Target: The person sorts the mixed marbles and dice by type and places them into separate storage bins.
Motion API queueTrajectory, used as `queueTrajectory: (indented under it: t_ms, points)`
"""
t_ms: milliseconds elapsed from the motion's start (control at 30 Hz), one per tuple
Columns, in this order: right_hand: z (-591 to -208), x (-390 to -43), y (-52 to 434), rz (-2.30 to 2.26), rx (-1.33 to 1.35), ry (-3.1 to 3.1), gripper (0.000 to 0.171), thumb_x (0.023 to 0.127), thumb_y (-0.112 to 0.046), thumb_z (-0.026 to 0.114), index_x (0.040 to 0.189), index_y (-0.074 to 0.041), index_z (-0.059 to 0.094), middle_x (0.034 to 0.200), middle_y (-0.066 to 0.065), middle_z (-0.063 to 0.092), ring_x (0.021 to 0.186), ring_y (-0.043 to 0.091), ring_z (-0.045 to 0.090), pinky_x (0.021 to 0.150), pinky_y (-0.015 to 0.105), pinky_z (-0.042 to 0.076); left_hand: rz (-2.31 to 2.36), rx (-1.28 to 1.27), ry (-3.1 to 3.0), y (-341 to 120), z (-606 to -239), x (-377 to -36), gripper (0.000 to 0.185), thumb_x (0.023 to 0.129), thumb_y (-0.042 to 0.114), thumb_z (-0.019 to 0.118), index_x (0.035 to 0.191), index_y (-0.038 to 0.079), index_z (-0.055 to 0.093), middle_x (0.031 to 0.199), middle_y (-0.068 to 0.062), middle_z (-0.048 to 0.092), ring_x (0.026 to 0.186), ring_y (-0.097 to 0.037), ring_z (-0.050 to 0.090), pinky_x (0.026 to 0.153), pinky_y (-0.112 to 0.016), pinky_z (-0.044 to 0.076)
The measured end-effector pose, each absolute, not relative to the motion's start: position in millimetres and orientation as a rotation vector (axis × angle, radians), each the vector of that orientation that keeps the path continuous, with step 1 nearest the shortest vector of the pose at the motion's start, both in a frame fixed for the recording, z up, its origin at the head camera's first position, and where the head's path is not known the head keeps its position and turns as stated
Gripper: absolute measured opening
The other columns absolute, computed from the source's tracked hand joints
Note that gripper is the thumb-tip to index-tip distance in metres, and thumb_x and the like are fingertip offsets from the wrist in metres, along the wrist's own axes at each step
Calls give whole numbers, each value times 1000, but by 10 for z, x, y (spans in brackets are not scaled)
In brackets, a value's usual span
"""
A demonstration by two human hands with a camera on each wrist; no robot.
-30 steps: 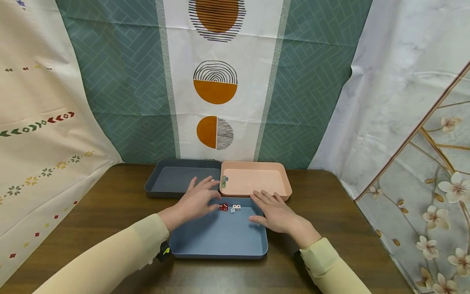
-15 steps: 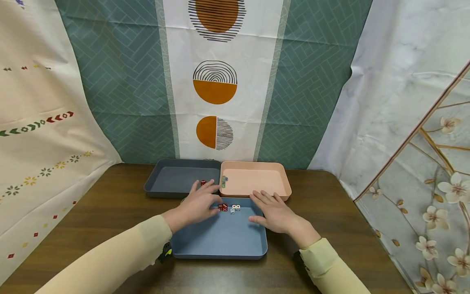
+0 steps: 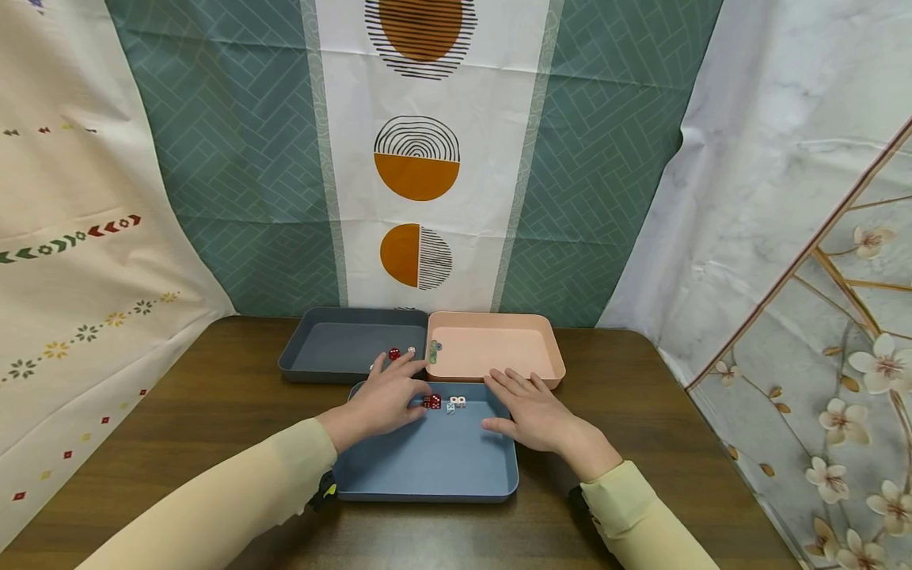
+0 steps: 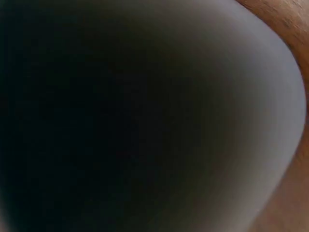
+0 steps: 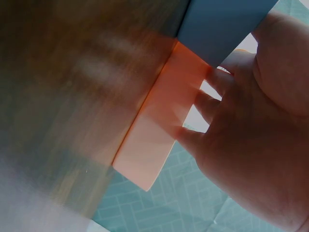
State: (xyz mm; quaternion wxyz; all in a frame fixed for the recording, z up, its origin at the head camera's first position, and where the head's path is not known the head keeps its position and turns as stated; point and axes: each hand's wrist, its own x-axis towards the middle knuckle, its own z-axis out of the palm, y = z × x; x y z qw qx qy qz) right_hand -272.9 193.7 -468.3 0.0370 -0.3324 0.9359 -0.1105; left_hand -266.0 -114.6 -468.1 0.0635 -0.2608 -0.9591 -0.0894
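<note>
In the head view my left hand [image 3: 385, 402] hovers with loosely spread fingers over the back left corner of the blue tray [image 3: 427, 467]. Its fingertips reach toward the dark grey tray [image 3: 335, 336], where a red die [image 3: 394, 354] and a white die [image 3: 411, 350] lie. Red dice [image 3: 432, 402] and white dice [image 3: 457, 404] sit along the blue tray's back side. My right hand [image 3: 537, 416] lies flat-fingered over that tray's right edge, its fingertips at the pink tray's rim [image 3: 523, 380]. Neither hand visibly holds anything. The left wrist view is mostly blocked by a blurred dark shape.
Greenish see-through dice [image 3: 434, 352] lie at the left end of the pink tray. All three trays stand close together on a brown wooden table [image 3: 627, 380]. Patterned cloth [image 3: 598, 158] hangs behind and at both sides.
My left hand has drawn back slightly from the dark grey tray, and the red die there has come into view. The right hand has stayed in place.
</note>
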Motion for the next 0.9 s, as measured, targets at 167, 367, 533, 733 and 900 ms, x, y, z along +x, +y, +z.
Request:
queueTrajectory:
  t_ms: [167,367,533,733,900]
  points:
    - [-4719,-2739,1957,-381,-1068,2887,89,109,-64,58,172,-4,38,178,16,34,166,42,25,131,70,13,-270,-793,-2894,-1148,-4691,-2650,26,95,29,91,118,20,86,163,-17,55,160,-47,36,121,-84,20]
    - [-4662,-2715,1926,-338,-1016,2871,85,110,-56,62,173,-5,36,180,14,31,167,40,23,132,68,11,-285,-788,-2896,-1143,-4696,-2646,22,94,28,92,114,22,86,163,-17,55,160,-47,36,121,-84,20]
    - [-4645,-2711,1915,-298,-981,2868,84,110,-55,62,174,-8,35,180,11,30,168,37,21,133,66,11,-323,-787,-2888,-1149,-4696,-2634,15,92,25,94,104,24,85,163,-19,55,160,-48,36,120,-85,19]
    - [-4650,-2714,1918,-302,-985,2871,84,111,-56,61,174,-8,35,180,11,30,168,37,21,133,66,11,-315,-736,-2891,-1160,-4690,-2627,15,91,28,95,100,25,83,164,-16,54,162,-45,34,122,-83,18]
    - [-4655,-2711,1918,-310,-993,2872,84,110,-56,63,173,-7,36,180,12,31,167,38,22,132,66,12,-291,-715,-2898,-1159,-4691,-2629,15,92,30,94,98,24,82,164,-15,54,162,-43,33,123,-82,18]
